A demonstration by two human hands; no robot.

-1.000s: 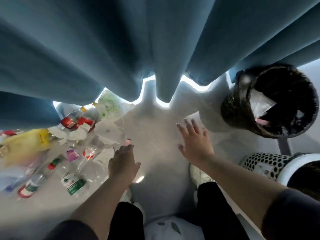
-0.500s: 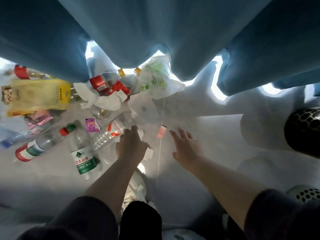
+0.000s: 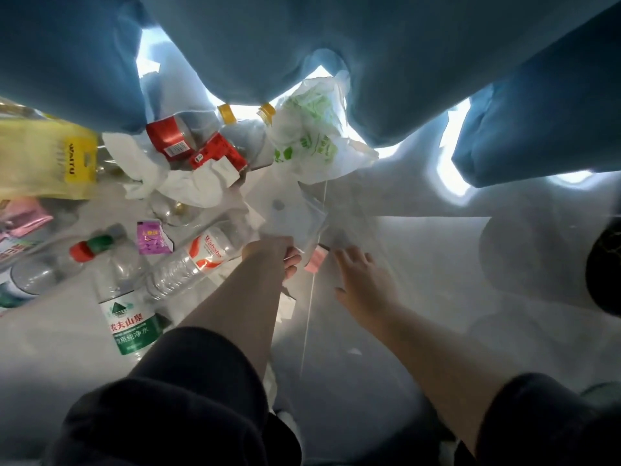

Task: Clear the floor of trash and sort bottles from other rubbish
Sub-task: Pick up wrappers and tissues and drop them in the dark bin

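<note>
Trash lies on the grey floor (image 3: 420, 264) to the left. My left hand (image 3: 270, 255) reaches down with fingers curled over the edge of a clear plastic bag (image 3: 295, 220) and appears to grip it; the fingertips are hidden. A small pink scrap (image 3: 315, 261) lies between my hands. My right hand (image 3: 364, 280) hovers just right of it with fingers spread, holding nothing. A clear Wahaha bottle (image 3: 198, 264) lies just left of my left hand. A green-labelled bottle (image 3: 129, 319) and a red-capped bottle (image 3: 47, 267) lie further left.
Blue curtains (image 3: 336, 45) hang across the top. Below them lie red-labelled bottles (image 3: 174, 137), white tissues (image 3: 181, 185), a white and green plastic bag (image 3: 312, 136), a yellow bag (image 3: 43, 156) and a purple sachet (image 3: 153, 237). A dark bin (image 3: 606, 270) shows at the right edge.
The view swung left, so the bins left the frame and the trash pile came closer. My left hand reached onto the clear plastic bag; my right hand followed beside it.
</note>
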